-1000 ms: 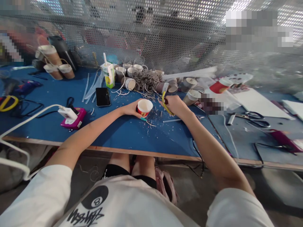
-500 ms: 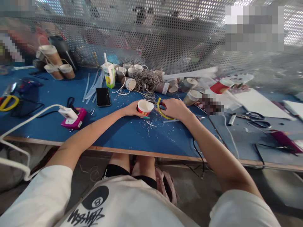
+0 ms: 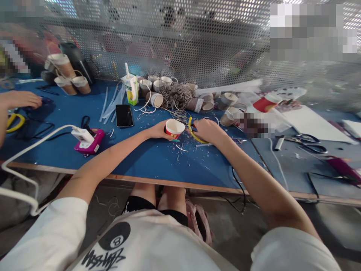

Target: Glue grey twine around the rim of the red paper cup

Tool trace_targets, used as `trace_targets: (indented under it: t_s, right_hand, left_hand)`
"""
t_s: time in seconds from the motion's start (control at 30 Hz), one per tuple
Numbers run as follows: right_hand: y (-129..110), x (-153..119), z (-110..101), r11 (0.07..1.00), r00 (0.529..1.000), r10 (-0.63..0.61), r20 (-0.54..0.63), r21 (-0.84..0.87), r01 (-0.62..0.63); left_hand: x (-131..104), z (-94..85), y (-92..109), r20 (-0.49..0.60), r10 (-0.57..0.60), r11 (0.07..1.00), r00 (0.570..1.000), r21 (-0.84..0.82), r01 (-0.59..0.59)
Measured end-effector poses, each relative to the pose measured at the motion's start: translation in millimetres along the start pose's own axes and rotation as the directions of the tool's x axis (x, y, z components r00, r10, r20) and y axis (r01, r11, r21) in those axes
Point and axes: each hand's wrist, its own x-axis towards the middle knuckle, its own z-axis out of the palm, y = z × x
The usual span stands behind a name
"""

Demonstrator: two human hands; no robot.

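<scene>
In the head view, the person's left hand (image 3: 158, 130) was curled around a red-and-white paper cup (image 3: 175, 133), the thumb along its near side. The cup's mouth faced up, around the middle of the blue worktop (image 3: 146, 162), between the front and back edges; whether its base touched the surface could not be told. The right hand (image 3: 207, 130) was closed on yellow-handled scissors (image 3: 192, 132), their blades at the cup's right rim; how far the blades stood apart was too small to tell. Pale clippings (image 3: 182, 148) lay just in front of the cup. Toward the back edge sat a tangle of grey-brown cord (image 3: 176, 95), with a juice carton (image 3: 131, 90) and a smartphone (image 3: 124, 115) to its left. Another person's hand (image 3: 24, 100) reached over the worktop's left end.
</scene>
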Motion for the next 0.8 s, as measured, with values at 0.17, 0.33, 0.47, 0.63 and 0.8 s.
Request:
trace_targets:
  t_s: [0.17,0.33,0.47,0.63,0.8]
  right_hand:
    - [0.4,1.8,2.9,0.999,1.000,-0.013,0.017,-0.045,0.014]
    - [2.2,1.7,3.0,0.994,0.999,-0.042,0.011,-0.096,0.043]
    - [3.8,1.8,2.9,0.994,0.998,-0.052,-0.029,-0.094,0.049]
    - [4.0,5.3,1.3,0.992,0.997,-0.065,-0.037,-0.110,0.060]
    - [6.8,10.2,-1.2,0.987,0.997,-0.077,0.002,-0.141,0.077]
  left_hand:
    - [-0.7,-0.3,1.1,0.002,-0.005,1.000,1.000,0.012,0.005]
    - [-2.6,-2.0,3.4,0.029,-0.009,1.000,1.000,0.011,0.009]
    - [-2.0,-4.4,1.5,0.062,0.006,1.000,0.998,-0.004,-0.006]
    - [-0.6,-5.9,0.1,0.084,0.005,1.000,0.996,-0.026,-0.003]
    - [-0.5,-7.0,2.6,0.107,-0.013,1.000,0.994,-0.021,0.016]
